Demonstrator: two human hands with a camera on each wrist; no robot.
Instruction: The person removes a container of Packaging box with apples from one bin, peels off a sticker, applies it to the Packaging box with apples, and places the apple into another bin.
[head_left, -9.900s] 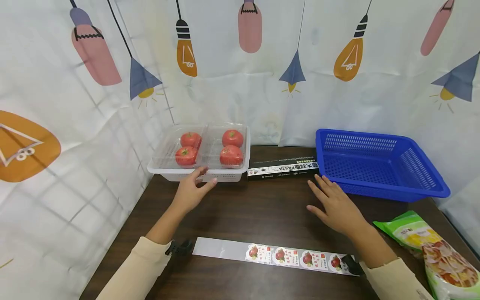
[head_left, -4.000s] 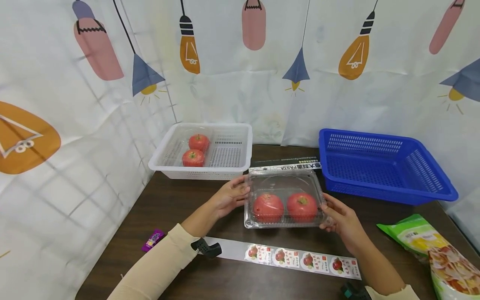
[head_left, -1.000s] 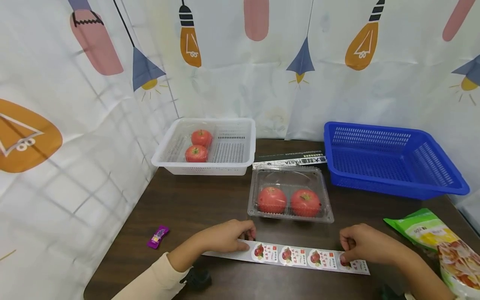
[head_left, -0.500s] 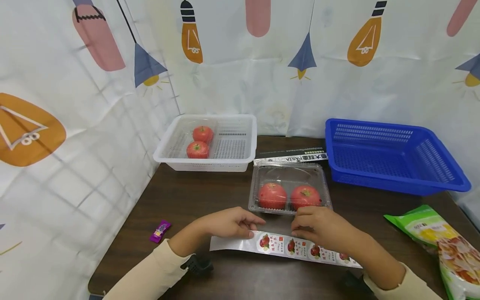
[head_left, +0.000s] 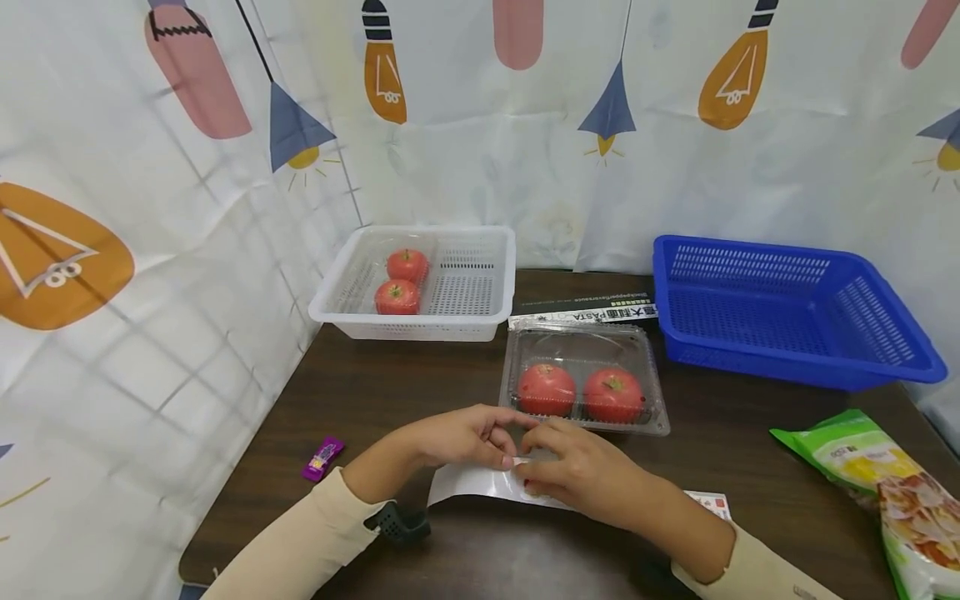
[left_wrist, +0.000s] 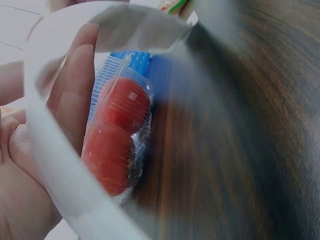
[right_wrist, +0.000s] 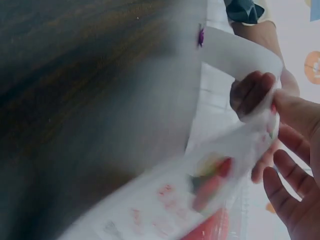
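Across comes the right hand (head_left: 585,467), right up beside the left hand (head_left: 467,439), and the label strip (head_left: 474,483) bows higher off the counter (head_left: 405,367)! We see both hands' fingers narrow, pinching the strip, just nearer us than the clear box (head_left: 582,357); work, we judge, now centres on one spot.

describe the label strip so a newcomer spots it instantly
Start at the dark table, then find the clear box of two red fruits at its middle. On its near side, the left hand and right hand meet at the label strip. It's the only pale, shiny ribbon, bent into a curve.
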